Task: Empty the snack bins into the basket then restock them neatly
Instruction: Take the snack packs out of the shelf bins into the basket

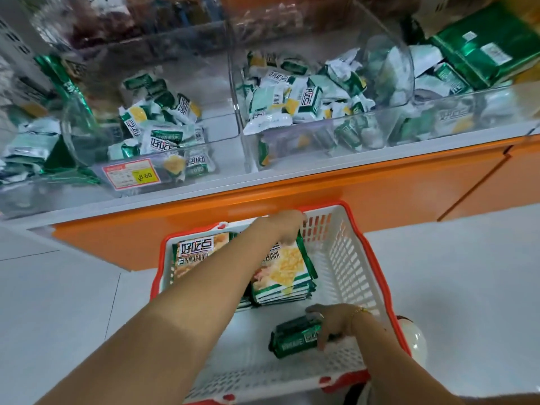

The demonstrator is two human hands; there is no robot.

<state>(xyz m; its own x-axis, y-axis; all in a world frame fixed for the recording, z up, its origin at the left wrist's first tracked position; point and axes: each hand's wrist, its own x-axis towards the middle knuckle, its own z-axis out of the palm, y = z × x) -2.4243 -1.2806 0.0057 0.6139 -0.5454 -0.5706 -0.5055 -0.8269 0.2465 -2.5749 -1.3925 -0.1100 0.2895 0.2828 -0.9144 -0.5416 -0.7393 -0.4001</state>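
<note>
L hand (285,226) fingers curled on bag stack (285,273) | R hand (336,321) fingers clamp green pack (295,339) | my worry: stack tips over in basket (347,267) if I let go

Glossy foil snack packs (282,268), slotted white plastic basket (347,258), clear plastic bins (321,141).

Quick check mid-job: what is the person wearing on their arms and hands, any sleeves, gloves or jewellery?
Both forearms are bare, with no sleeves or gloves in view. The right hand has a thin gold bracelet at the wrist and a gold ring on one finger. The left hand shows no jewellery.
</note>
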